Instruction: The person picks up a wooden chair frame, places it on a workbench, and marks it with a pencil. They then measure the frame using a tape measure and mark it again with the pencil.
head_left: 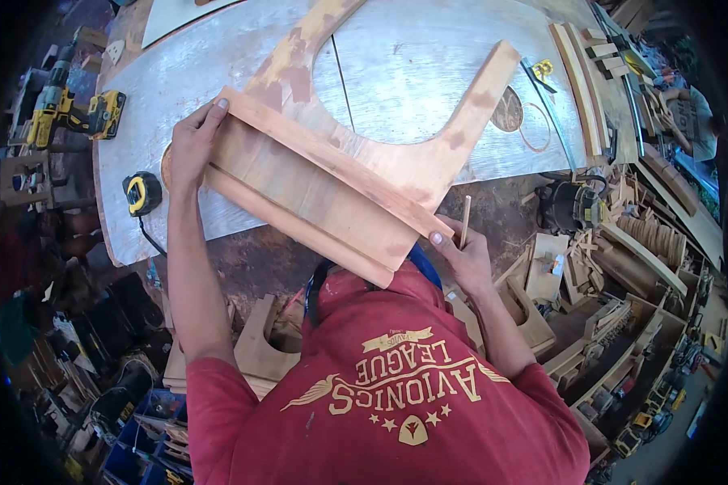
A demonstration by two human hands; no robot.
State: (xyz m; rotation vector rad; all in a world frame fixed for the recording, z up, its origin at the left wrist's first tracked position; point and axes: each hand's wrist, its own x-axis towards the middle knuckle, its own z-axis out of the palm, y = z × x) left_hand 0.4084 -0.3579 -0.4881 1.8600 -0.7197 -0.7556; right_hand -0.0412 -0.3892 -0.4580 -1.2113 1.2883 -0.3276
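Observation:
A long straight wooden strip (332, 162) lies slantwise across a curved wooden frame piece (396, 153) with upward-reaching arms and reddish filler patches. My left hand (192, 149) is closed on the strip's upper left end, thumb along its top. At the lower right end, my right hand (467, 260) grips the strip between thumb and fingers. A pencil (466, 220) stands up from between the right hand's fingers. The frame piece's near edge, a rounded wooden rail (299, 228), runs parallel to the strip, close to my chest.
A pale worktable (194, 73) carries the frame. On its left are a tape measure (142, 194) and a yellow cordless drill (65, 113). Wooden strips (578, 89) and a metal ruler (550, 113) lie on the right, near a power tool (570, 206). Another person (692, 121) is at far right.

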